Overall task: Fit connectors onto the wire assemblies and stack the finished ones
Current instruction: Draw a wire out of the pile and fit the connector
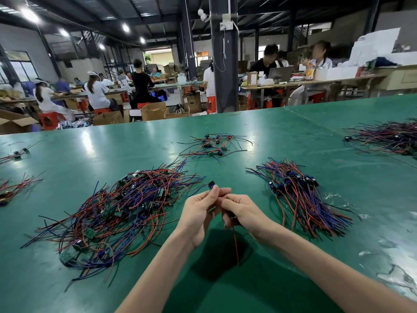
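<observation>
Head view, green workshop table (282, 136): I see left hand (198, 214) and right hand (244, 212) pinching one wire assembly (211, 185).

Glossy green table (225, 141), scuffed patches

On the tabletop (293, 136), a loose heap (117, 211) of wire assemblies lies left of the middle and an aligned stack (297, 195) right of it, well apart. A small cluster (214, 144) lies behind them. Another heap (388, 136) reaches the right edge, and small bundles (15, 188) lie at the left edge.

Green table (135, 143), cardboard box (153, 110), laptop (279, 73)
</observation>
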### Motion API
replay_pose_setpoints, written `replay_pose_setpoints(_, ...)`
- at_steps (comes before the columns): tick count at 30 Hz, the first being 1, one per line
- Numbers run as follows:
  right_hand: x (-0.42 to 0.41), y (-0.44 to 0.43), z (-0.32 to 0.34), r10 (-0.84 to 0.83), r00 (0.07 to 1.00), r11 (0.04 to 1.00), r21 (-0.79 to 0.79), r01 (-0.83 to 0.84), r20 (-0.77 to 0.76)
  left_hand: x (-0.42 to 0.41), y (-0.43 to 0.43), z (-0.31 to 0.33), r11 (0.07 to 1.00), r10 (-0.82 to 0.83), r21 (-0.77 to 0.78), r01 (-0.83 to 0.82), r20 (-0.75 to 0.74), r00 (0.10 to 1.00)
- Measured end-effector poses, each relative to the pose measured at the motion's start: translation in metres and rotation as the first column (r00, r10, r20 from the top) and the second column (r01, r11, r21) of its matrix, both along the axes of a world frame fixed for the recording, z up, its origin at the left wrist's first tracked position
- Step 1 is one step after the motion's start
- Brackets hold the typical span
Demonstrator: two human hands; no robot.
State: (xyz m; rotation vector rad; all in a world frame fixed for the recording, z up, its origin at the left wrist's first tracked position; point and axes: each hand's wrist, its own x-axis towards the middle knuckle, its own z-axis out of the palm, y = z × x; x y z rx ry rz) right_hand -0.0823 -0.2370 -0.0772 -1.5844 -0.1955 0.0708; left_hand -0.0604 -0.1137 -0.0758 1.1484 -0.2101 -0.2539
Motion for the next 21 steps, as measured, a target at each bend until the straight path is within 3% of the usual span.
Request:
replay_pose_setpoints(4,-0.001,0.003,0.001,0.011,1.0,1.0,-0.023,-0.011,0.01,0.001,-0.004,-0.006,0.972,0.2,0.114,-0.206,0.065,0.978)
replay_pose_setpoints(8,-0.005,0.005,-0.002,0.066,0.997,0.993,-0.095,-0.063,0.026,0.01,0.001,-0.005,0.921,0.363,0.12,-0.371,0.081,0.928)
replay_pose_setpoints(14,-0.013,0.009,0.003,0.126,0.986,0.973,-0.205,-0.102,0.106,0.018,0.013,-0.008,0.813,0.409,0.311,-0.492,0.296,0.863)
replay_pose_setpoints(21,-0.033,0.02,0.006,0.288,0.95,0.912,-0.338,-0.233,0.121,0.031,0.029,-0.01,0.746,0.506,0.347,-0.568,0.259,0.823)
